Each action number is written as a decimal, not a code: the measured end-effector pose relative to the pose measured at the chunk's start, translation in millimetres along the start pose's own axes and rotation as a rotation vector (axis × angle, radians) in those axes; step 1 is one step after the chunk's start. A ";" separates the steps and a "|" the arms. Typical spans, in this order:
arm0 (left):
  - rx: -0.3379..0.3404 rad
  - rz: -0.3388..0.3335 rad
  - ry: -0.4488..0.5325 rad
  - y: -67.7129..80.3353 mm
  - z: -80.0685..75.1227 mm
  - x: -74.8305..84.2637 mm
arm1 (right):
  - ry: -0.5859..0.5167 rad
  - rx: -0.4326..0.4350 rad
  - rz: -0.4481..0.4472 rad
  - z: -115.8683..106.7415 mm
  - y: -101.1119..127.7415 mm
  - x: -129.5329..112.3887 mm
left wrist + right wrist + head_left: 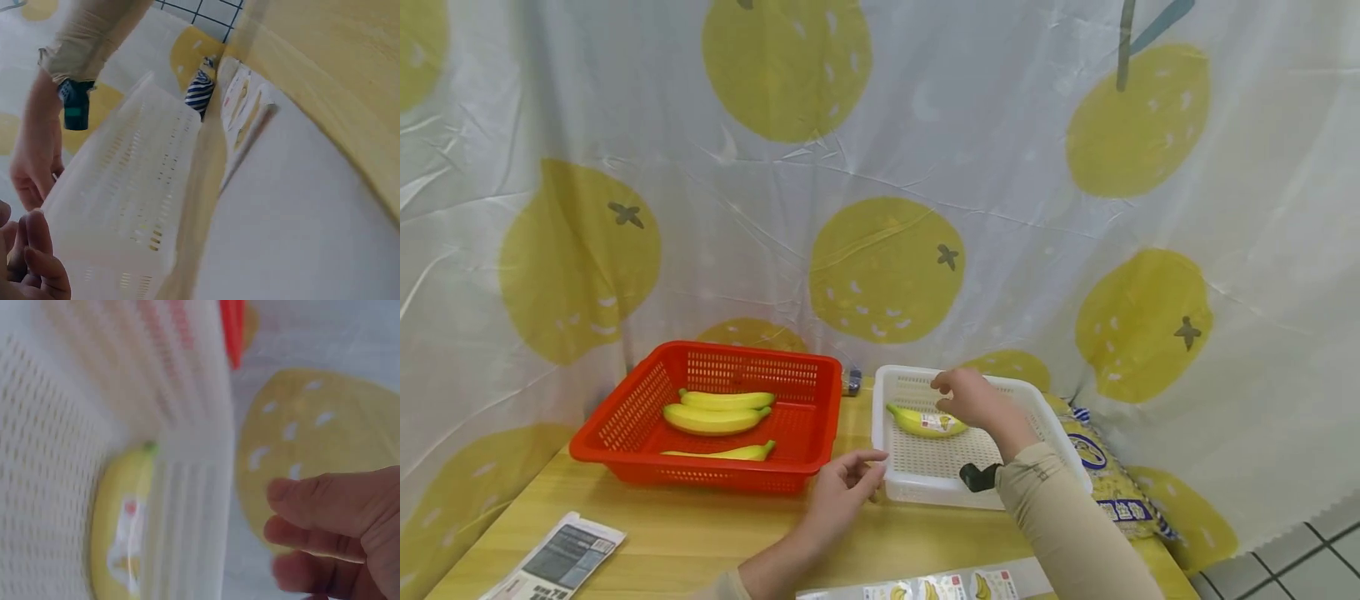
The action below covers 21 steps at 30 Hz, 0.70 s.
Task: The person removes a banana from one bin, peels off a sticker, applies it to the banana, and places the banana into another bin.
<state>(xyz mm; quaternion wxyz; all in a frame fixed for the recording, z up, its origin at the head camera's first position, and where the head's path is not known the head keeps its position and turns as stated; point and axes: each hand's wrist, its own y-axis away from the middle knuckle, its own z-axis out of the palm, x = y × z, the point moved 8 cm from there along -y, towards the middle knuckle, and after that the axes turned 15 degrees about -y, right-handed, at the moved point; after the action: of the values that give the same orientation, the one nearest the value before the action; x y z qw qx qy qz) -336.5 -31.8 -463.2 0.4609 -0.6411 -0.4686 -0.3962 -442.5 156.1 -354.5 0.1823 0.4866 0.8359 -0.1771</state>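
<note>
Letting go, judging by the right hand point(972, 398) hovering loose-fingered just above the stickered banana point(927, 422) in the white basket point(1070, 457). Left hand point(842, 492) relaxed beside its rim. Next: probably another banana from the red basket point(625, 417).

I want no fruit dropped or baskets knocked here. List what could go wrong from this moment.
The right hand hovers just above the stickered banana in the white basket; pulling back carelessly could snag the rim. That basket sits near the table's right edge, so a nudge from the left hand at its front corner might shift it. The sticker sheet lies at the near table edge and could slide off.
</note>
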 end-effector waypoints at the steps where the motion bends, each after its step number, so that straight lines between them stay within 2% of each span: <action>1: -0.005 0.016 0.007 -0.7 -2.7 4.8 | -0.007 0.038 0.005 1.9 6.1 -6.3; 4: -0.041 0.072 0.014 -1.6 -13.7 23.9 | -0.024 0.171 -0.016 13.8 25.5 -25.3; 7: -0.077 0.173 -0.040 -2.4 -33.3 47.8 | -0.029 0.342 -0.111 29.1 44.2 -49.8; 9: -0.056 0.233 -0.126 -4.0 -55.4 62.0 | -0.029 0.458 -0.223 41.1 54.3 -70.0; 11: 0.006 0.262 -0.254 -7.1 -85.4 70.9 | -0.016 0.546 -0.342 55.3 61.2 -91.7; 13: 0.086 0.237 -0.430 -9.8 -120.3 73.3 | -0.003 0.574 -0.439 71.6 63.5 -111.8; 16: 0.154 0.146 -0.735 -11.2 -173.2 64.1 | 0.027 0.534 -0.521 94.8 60.1 -136.5; 19: 0.134 0.052 -0.957 -8.6 -216.1 46.3 | 0.060 0.485 -0.543 111.4 56.5 -148.8; 21: 0.092 -0.010 -1.026 -5.8 -237.4 31.3 | 0.070 0.477 -0.546 117.6 55.7 -150.7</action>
<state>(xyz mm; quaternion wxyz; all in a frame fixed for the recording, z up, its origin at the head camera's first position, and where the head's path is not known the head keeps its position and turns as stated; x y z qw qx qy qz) -352.4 -252.1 -370.5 0.1976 -0.7298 -0.6544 -0.0116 -308.7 13.4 -391.6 -0.0189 0.2801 0.8759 -0.3924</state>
